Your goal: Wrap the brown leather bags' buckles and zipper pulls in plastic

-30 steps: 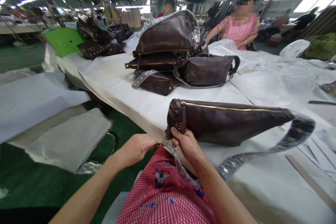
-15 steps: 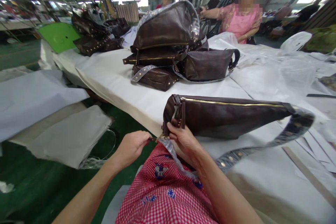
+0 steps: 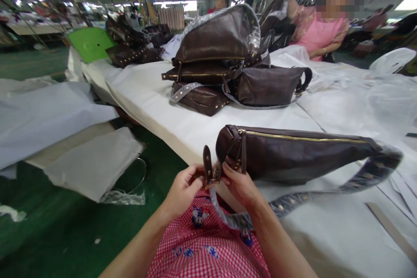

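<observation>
A dark brown leather bag with a gold zipper lies along the near side of the table, its narrow end toward my hands. My left hand pinches the brown strap end, whose punched tip points upward beside a gold buckle. Closed at the bag's end, my right hand grips the strap by the buckle. From the buckle a studded shoulder strap, wrapped in clear plastic, loops down under my right forearm and back to the bag's far end. My fingers partly hide the buckle.
Several brown bags are piled at the table's middle, with more studded bags by a green board. Clear plastic sheets cover the right side. A co-worker in a pink apron stands across the table. Paper sheets lie left.
The strap end, pulled out leftward before, now stands upright at the buckle. My left hand has come closer to my right. The view has shifted, and the co-worker's arm is raised.
</observation>
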The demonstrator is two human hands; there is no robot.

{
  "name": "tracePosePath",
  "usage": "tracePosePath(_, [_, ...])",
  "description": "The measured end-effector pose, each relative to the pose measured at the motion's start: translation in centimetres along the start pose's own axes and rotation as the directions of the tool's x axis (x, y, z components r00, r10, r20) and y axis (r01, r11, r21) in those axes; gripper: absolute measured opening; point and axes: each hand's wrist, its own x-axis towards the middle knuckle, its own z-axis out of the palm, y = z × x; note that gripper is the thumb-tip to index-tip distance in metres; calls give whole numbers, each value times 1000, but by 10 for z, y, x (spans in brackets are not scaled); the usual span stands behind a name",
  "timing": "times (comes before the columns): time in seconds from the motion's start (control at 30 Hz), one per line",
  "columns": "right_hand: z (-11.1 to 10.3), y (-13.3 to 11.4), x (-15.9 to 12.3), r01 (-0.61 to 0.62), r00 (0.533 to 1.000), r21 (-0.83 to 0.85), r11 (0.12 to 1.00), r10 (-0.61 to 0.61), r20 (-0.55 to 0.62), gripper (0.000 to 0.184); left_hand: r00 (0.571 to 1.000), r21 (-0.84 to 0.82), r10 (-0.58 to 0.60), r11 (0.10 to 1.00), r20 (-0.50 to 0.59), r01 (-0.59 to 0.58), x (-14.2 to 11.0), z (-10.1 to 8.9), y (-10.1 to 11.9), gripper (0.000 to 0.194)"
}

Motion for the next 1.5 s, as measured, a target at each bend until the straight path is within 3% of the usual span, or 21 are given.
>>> tracePosePath(0.1, [1,-1,2,3,1000,23,1000,-4,14,43,998,-124,-45,991,42,50,-4,0,-1,23])
tracePosePath(0.23, [1,1,3,-38,999,24,999,38,8,47,995,-270,-46,961,89,68,-1,3,-6,41])
tracePosePath(0.33, [2,0,1,-51,999,17,999,50,13,48,995,-375,-6,926,103,44,5,7,-13,34])
tracePosePath(0.43, [4,-5,-2,-51,996,52,997,47,81,51,996,-422,65,906,58,-35,8,12,-16,21])
tracePosePath(0.53, [7,-9,-4,-65,989,118,991,47,143,51,996,-384,75,922,40,-54,7,17,-14,24])
tracePosePath(0.67, [7,-10,-5,-85,993,193,977,68,95,49,993,-433,58,896,-104,-98,4,25,-8,28])
tracePosePath(0.77, [7,-9,-5,-70,996,184,980,59,68,48,991,-494,91,859,-103,-130,2,26,-5,27])
tracePosePath(0.93, [8,-11,-7,-23,997,106,994,16,73,49,993,-437,121,893,1,-109,-6,18,-2,28])
tracePosePath(1.07, [5,-14,-7,-118,989,105,987,108,99,47,976,-361,212,915,48,-181,-15,8,-5,20])
tracePosePath(1.3, [-3,-11,-2,-211,977,228,951,196,86,42,974,-263,151,945,-168,-192,-13,-1,-20,18])
tracePosePath(1.4, [-6,-11,-6,-134,986,159,978,115,121,38,959,-197,107,967,-264,-162,-8,-3,-23,19])
tracePosePath(1.5, [-9,-15,-12,-38,976,23,999,32,216,45,951,-135,103,980,-291,-148,-3,-3,-18,22])
